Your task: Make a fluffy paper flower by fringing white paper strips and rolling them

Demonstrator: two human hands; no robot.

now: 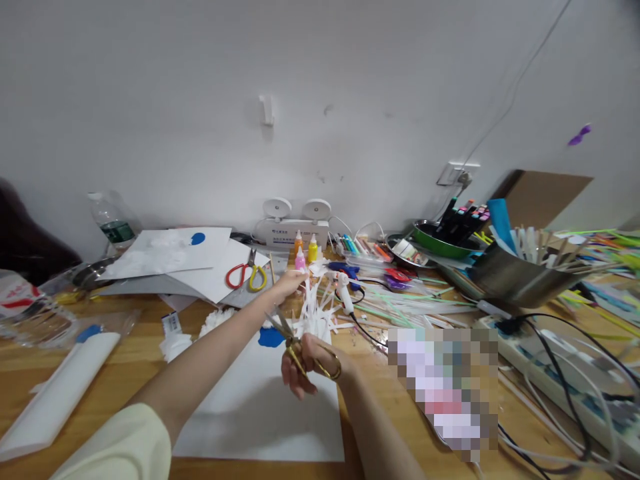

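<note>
A white rectangular paper sheet (pixel 250 413) is spread beneath the right fingers (pixel 296 377); long white strips (pixel 311 305) are bunched beside the left fingers (pixel 299 277), whose grip cannot be told; gold-handled metal scissors (pixel 289 338) are gripped by the right fingers

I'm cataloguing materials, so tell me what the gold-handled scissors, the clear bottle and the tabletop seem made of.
Gold-handled scissors: likely polished metal, from the glints on the handles.
Clear bottle: probably glossy plastic, being see-through with pale highlights.
Tabletop: smooth wood or wood-look laminate, by its brown grain.
</note>
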